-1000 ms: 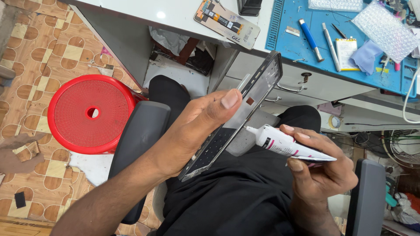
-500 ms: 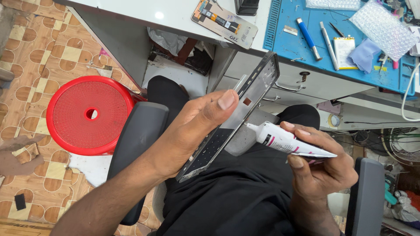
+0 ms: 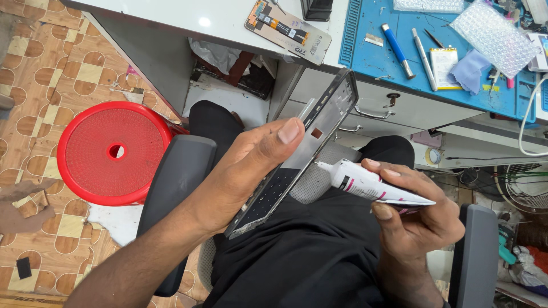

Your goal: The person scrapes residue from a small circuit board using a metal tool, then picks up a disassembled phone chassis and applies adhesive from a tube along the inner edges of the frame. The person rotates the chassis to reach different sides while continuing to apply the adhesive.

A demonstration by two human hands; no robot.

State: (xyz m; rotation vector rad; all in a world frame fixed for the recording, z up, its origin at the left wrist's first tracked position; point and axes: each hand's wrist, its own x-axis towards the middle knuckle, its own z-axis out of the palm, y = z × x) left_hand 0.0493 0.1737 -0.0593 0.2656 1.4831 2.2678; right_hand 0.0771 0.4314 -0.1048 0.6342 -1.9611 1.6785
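My left hand grips a dark phone frame over my lap, tilted up toward the desk, thumb lying across its inner face. In my right hand is a white glue tube with dark and pink markings. Its nozzle touches the right edge of the frame about midway along.
A red plastic stool stands on the patterned floor at left. The chair's grey armrests flank my legs. The desk above holds a blue work mat with tools, a small battery and bubble wrap, and an opened phone on the white top. Drawers sit below.
The view has shifted slightly; both hands, the frame and the tube stay in nearly the same pose, with the nozzle still at the frame's edge.
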